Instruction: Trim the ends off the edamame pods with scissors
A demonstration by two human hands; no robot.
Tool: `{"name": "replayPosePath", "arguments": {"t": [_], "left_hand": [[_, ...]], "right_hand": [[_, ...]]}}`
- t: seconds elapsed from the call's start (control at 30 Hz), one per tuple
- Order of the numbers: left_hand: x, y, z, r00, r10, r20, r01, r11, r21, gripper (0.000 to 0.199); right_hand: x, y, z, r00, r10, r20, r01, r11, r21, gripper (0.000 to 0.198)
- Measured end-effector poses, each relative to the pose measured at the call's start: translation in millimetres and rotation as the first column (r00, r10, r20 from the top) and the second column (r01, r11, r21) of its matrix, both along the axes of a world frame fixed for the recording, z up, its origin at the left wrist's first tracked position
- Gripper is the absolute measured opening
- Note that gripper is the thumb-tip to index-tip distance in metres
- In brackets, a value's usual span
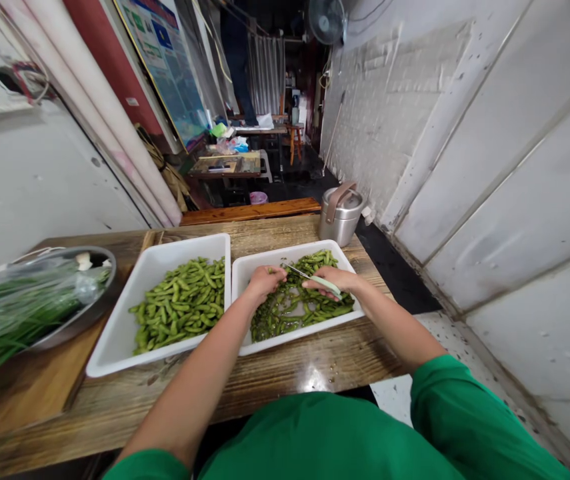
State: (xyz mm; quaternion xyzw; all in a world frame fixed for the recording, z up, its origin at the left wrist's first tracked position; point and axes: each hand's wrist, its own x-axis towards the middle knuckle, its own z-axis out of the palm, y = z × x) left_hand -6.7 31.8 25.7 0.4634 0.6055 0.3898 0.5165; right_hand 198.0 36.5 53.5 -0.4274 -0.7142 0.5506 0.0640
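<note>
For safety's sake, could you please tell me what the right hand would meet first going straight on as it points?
Most likely the left hand, close to the scissors; depth is unclear, so green pods might come first.

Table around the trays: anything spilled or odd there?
Slightly: small wet-looking spots dot the wooden table just in front of the right tray, probably splashes, since its pods sit in water.

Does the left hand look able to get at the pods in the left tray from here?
Probably yes: the left hand is over the right tray, beside the left tray; those pods lie uncovered, and only the tray rims stand between.
</note>
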Motion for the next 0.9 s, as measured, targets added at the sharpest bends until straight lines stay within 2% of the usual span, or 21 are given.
{"name": "replayPosePath", "arguments": {"t": [0.13, 0.23, 0.4, 0.47, 0.7, 0.9], "left_hand": [[-1.1, 0.3, 0.0, 0.999, -0.006, -0.046, 0.002, 0.996, -0.084, 0.022], [-2.1, 0.8, 1.3, 0.998, 0.021, -0.059, -0.025, 0.997, -0.076, 0.022], [-3.7, 1.6, 0.8, 0.998, 0.03, -0.049, -0.034, 0.996, -0.08, 0.03], [-4.3, 1.7, -0.2, 0.999, 0.017, -0.043, -0.021, 0.996, -0.084, 0.033], [-4.6, 1.2, -0.7, 0.999, 0.031, -0.024, -0.034, 0.992, -0.12, 0.035], [-2.6, 0.6, -1.3, 0.998, -0.011, -0.054, 0.001, 0.984, -0.176, 0.016]], "right_hand": [[-2.0, -2.8, 0.0, 0.999, 0.002, 0.049, -0.003, 1.0, 0.019, 0.045], [-4.0, -5.9, 3.6, 0.999, -0.007, 0.036, 0.006, 1.0, 0.01, 0.045], [-6.3, -9.6, 9.0, 0.999, 0.026, -0.033, -0.029, 0.993, -0.117, 0.048], [-6.5, -10.2, 9.4, 0.998, 0.032, -0.059, -0.04, 0.991, -0.13, 0.048], [-8.4, -10.9, 7.3, 0.999, 0.008, -0.045, -0.012, 0.995, -0.097, 0.044], [-10.5, -11.4, 4.4, 0.999, 0.016, 0.042, -0.015, 1.0, -0.023, 0.046]]}}
